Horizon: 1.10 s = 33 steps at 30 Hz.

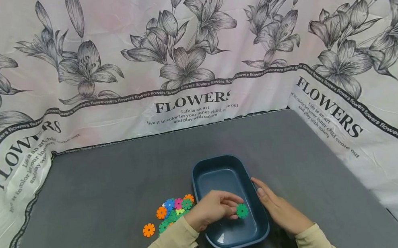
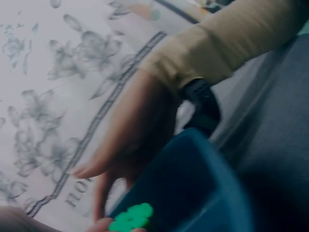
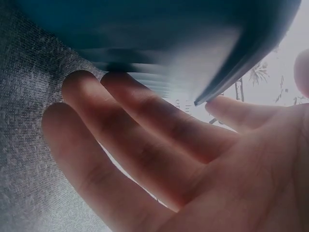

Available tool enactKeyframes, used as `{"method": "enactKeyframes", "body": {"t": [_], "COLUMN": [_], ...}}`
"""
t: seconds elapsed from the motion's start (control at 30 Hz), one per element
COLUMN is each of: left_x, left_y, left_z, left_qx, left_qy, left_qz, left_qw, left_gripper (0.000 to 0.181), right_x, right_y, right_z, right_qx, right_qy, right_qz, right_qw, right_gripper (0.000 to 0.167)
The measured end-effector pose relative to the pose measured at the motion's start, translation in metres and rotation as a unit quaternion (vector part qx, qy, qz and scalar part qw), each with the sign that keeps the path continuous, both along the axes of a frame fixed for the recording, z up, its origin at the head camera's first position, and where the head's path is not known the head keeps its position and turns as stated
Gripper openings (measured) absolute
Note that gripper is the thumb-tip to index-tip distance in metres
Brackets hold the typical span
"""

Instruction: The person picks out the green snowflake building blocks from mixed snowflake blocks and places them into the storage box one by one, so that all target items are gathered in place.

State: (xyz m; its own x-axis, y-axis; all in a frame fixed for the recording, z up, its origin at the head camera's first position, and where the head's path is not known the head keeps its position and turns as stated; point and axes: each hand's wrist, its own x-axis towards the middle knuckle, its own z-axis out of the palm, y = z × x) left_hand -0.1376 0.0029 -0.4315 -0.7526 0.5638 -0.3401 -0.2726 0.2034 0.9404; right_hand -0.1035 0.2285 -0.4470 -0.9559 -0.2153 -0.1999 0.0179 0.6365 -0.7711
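My left hand (image 1: pixel 215 208) is over the dark blue tray (image 1: pixel 214 174), pinching a green flower-shaped plastic disc (image 1: pixel 242 211) at its fingertips. In the left wrist view the green disc (image 2: pixel 133 217) shows at the bottom, between finger ends, beside the tray wall. My right hand (image 1: pixel 284 211) rests along the tray's right side with fingers fairly straight. From the right wrist view, its fingers (image 3: pixel 149 106) lie loosely extended under the tray's outer wall (image 3: pixel 159 34), and one touches near the rim.
Left of the tray is a loose pile of flower-shaped discs (image 1: pixel 170 204) in several colours, partly behind the left forearm. One orange disc (image 1: pixel 148 230) lies apart from it. A flower-printed cloth (image 1: pixel 186 68) walls the back and sides of the grey table (image 1: pixel 110 181).
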Motion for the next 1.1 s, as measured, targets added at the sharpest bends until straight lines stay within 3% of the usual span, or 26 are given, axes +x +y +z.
{"method": "enactKeyframes", "body": {"t": [0.1,0.2,0.37,0.73,0.83,0.97,1.1], "left_x": [0.003,0.006,0.010,0.013,0.014,0.013,0.012], "left_y": [0.007,0.013,0.019,0.024,0.026,0.027,0.026], "left_z": [-0.003,-0.005,-0.012,-0.029,-0.029,-0.026,-0.023], "left_qx": [-0.028,-0.055,-0.094,-0.102,-0.119,-0.149,-0.161], "left_qy": [-0.016,-0.010,0.036,0.094,0.130,0.185,0.201], "left_qz": [-0.013,-0.018,-0.033,-0.059,-0.064,-0.076,-0.085], "left_qw": [0.9994,0.9983,0.9944,0.9886,0.9823,0.9685,0.9625], "left_gripper": [0.025,0.028,0.028,0.022,0.020,0.017,0.015], "right_x": [-0.001,-0.001,-0.001,0.001,0.001,0.001,0.000], "right_y": [0.001,0.001,0.000,0.002,0.001,0.001,0.002], "right_z": [0.000,0.000,-0.002,-0.005,-0.005,-0.005,-0.005], "right_qx": [-0.006,-0.005,-0.005,-0.003,-0.005,-0.004,0.002], "right_qy": [-0.003,-0.005,-0.004,0.012,0.008,0.006,0.009], "right_qz": [0.004,0.002,0.003,0.008,0.008,0.009,0.007], "right_qw": [1.0000,1.0000,1.0000,0.9999,0.9999,0.9999,0.9999], "right_gripper": [0.050,0.050,0.051,0.049,0.049,0.050,0.050]}}
